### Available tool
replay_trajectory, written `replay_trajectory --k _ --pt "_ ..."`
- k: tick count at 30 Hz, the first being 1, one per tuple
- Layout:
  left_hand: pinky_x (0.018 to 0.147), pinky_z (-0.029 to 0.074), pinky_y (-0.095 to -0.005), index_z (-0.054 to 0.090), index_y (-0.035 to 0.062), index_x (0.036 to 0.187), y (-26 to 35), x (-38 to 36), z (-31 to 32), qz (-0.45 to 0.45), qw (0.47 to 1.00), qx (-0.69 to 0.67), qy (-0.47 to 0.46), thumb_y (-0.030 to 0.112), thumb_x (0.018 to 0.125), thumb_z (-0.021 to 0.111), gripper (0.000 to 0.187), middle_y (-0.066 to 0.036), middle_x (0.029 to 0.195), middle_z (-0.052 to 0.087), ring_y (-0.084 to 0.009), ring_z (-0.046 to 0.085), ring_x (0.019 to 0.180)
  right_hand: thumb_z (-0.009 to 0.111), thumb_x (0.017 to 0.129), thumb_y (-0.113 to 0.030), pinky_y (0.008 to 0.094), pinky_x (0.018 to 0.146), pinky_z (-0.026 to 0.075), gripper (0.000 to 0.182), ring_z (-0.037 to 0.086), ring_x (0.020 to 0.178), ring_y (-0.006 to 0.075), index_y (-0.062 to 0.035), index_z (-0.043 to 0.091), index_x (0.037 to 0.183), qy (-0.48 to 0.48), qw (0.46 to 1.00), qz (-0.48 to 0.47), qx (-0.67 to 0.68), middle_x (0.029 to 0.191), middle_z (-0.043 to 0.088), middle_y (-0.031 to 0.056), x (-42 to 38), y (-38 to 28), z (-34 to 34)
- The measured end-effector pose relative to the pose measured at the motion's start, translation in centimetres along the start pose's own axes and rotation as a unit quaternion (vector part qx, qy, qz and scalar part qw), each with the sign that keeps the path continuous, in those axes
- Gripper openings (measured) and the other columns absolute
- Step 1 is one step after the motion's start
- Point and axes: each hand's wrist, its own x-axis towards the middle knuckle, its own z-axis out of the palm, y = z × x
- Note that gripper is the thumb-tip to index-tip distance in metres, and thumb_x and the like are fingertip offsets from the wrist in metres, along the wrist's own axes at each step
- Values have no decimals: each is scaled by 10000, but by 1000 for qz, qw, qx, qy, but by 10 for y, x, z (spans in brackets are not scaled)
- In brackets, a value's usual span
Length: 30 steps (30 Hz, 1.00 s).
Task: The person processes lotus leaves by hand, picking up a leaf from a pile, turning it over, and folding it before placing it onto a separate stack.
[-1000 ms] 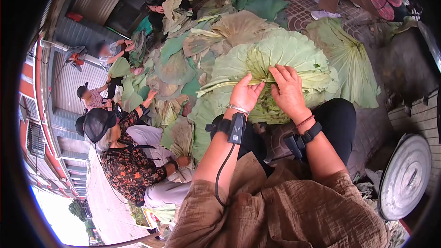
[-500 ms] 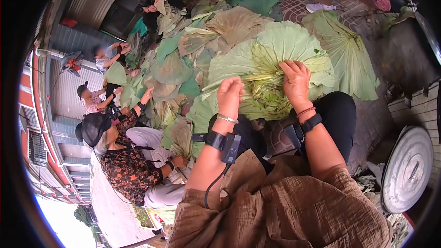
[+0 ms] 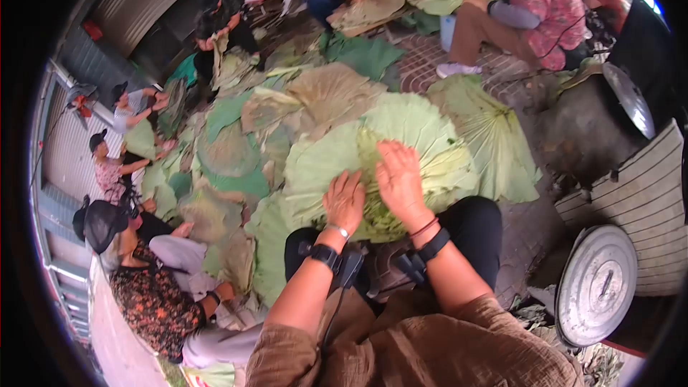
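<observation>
A big pale-green lotus leaf [image 3: 423, 136] lies spread over my lap, its folded centre bunched just past my knees. My left hand [image 3: 345, 203] rests flat on the leaf's near left part, fingers apart. My right hand [image 3: 398, 179] presses palm-down on the leaf's middle, fingers spread toward the far edge. Both wrists carry black strapped devices, and a cable runs from the left one. Neither hand closes around the leaf.
A heap of lotus leaves [image 3: 236, 150] covers the ground ahead and to the left. A person in a floral top [image 3: 147, 294] sits at my left; others work at the far side. A round metal lid [image 3: 597, 287] lies at my right, beside a ribbed wall [image 3: 645, 193].
The view has tilted up and pulled back. My left hand, raised with curled fingers half a second ago, now lies flat on the leaf. My right hand has slid toward the leaf's middle.
</observation>
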Motion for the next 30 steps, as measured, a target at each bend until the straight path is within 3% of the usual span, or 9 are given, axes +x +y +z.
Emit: replay_trajectory --k 3,5,8,13,16,19,20,25,30 --pt "1040 187 -524 466 177 1308 1 -4 4 -19 999 -18 -18 379 927 343 448 -118 1411 363 -342 275 1308 435 913 -354 532 1028 250 440 410 1228 348 -49 535 1215 -84 995 -23 -45 1260 518 162 -2 3 21" --pt "1053 158 -519 461 149 1309 -7 -7 13 -14 1000 -24 -3 396 934 317 472 -125 1425 341 -345 249 1323 362 928 -441 558 1030 223 499 373 1266 334 -85 540 1229 -183 977 -17 -109 1296 504 129 -13 5 25" --pt "1070 123 -516 449 154 1325 8 -15 7 -45 998 -29 -21 430 943 291 498 -124 1444 310 -354 208 1340 296 937 -491 538 1031 205 538 359 1273 324 -131 539 1253 -224 966 -11 -132 1320 492 103 -24 9 24" --pt "1076 105 -510 440 191 1339 7 -19 11 -52 996 -64 -17 458 944 283 502 -115 1447 307 -353 178 1351 297 938 -490 533 1040 201 534 352 1281 312 -135 545 1251 -226 962 -13 -154 1327 490 88 -30 10 24" --pt "1075 82 -511 486 190 1308 -11 -17 11 -34 980 -193 -9 396 933 355 448 -92 1451 310 -338 172 1356 350 940 -429 526 1047 205 459 357 1282 296 -143 557 1234 -226 963 2 -147 1316 501 72 -28 7 28" --pt "1055 252 -418 508 103 1263 -34 -6 3 -8 952 -305 -8 201 870 530 406 -121 1335 461 -312 359 1271 363 930 -402 544 1043 218 428 354 1287 291 -160 549 1230 -241 958 11 -157 1330 486 64 -26 8 32" --pt "987 350 -321 498 21 1247 -33 -2 -6 -70 905 -419 -18 98 854 568 407 -140 1274 479 -250 442 1182 367 930 -388 543 1040 223 412 357 1286 291 -165 556 1220 -231 961 4 -154 1319 496 64 -26 10 34" --pt "1004 323 -353 431 35 1299 27 9 -116 22 851 -519 77 136 860 607 483 -97 1318 455 -228 434 1199 352 936 -411 534 1044 209 437 353 1289 301 -161 548 1236 -233 961 4 -152 1322 494 77 -26 13 37" --pt "955 358 -327 357 31 1349 91 -4 -223 185 806 -542 147 366 811 678 710 -102 1332 436 -215 460 1170 349 928 -416 530 1052 188 445 346 1294 298 -167 555 1233 -239 960 21 -147 1322 498 69 -24 13 39"
